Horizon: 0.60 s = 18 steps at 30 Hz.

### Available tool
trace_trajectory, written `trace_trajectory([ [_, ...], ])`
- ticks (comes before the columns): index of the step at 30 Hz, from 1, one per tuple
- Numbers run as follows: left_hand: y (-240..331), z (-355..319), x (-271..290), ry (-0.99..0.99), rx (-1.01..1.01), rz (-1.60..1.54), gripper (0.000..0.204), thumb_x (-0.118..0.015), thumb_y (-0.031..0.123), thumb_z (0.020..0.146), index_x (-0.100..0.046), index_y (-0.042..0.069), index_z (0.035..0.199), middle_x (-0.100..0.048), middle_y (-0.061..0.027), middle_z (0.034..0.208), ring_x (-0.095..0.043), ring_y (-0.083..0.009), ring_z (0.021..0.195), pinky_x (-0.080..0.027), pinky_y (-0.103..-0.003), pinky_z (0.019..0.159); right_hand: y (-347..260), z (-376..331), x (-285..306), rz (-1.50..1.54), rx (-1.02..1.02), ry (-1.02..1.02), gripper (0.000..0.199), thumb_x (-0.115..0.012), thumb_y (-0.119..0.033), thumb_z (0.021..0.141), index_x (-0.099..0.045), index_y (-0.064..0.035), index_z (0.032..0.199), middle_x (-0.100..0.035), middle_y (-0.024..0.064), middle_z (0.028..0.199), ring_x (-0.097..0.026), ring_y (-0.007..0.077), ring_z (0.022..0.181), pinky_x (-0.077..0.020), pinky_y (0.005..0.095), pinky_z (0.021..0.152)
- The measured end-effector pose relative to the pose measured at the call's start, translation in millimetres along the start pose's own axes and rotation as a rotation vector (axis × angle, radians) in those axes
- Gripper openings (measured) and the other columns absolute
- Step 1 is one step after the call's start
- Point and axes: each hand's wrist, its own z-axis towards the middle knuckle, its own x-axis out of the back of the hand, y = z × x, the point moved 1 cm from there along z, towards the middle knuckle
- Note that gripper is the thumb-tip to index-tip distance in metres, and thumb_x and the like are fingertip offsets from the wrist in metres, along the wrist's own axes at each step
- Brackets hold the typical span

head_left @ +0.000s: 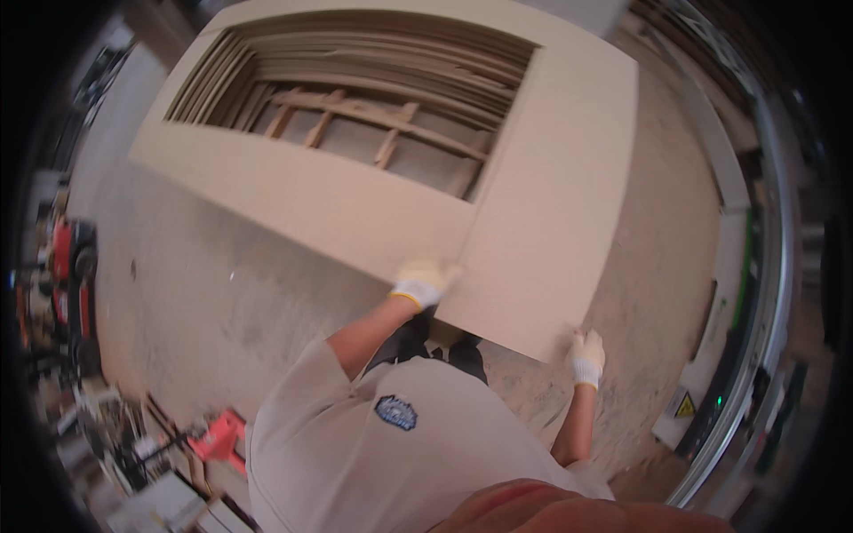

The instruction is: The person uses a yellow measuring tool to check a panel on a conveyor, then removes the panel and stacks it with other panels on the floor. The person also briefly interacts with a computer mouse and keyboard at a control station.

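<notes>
A large pale wooden board frame [320, 197] with a rectangular opening lies in front of me. A wide pale board [551, 178] forms or overlaps its right side, with a seam between them. My left hand [422, 282], in a white knit glove with a yellow cuff edge, touches the frame's near edge beside that seam; its fingers are smeared by motion. At the wide board's near right corner, my right hand [586, 355], gloved alike, has its fingers closed on the edge. Its thumb and fingertips are partly hidden.
Through the opening show several stacked frame layers and a wooden slat pallet [382, 124]. A long machine rail [742, 293] with a yellow warning sign runs along the right. Red equipment [67, 275] and a red pallet jack part [219, 438] stand on the left.
</notes>
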Motion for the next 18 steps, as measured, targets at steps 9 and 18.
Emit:
trace_trajectory([
  [9,-21.7,201.6,78.3,0.164,-0.282,0.215,0.074,-0.036,0.063,0.099,-0.061,0.002,0.134,-0.061,-0.0225,0.134,-0.058,-0.0393,0.124,-0.044,-0.046,0.105,-8.7,20.0,-71.4,0.911,-0.108,-0.065,0.056,-0.062,-0.038,0.097,-0.055,0.0045,0.133,-0.069,0.0166,0.120,-0.063,0.0256,0.112,-0.0474,0.0360,0.098],
  [18,-18.0,213.5,54.6,-0.038,-0.182,0.351,0.081,-0.022,0.064,0.102,-0.075,0.003,0.111,-0.069,-0.0226,0.118,-0.064,-0.0403,0.113,-0.047,-0.048,0.100,-13.9,6.7,-60.2,0.970,-0.142,-0.119,0.048,-0.064,-0.037,0.098,-0.061,0.0008,0.127,-0.069,0.0090,0.117,-0.062,0.0171,0.104,-0.0483,0.0326,0.094],
])
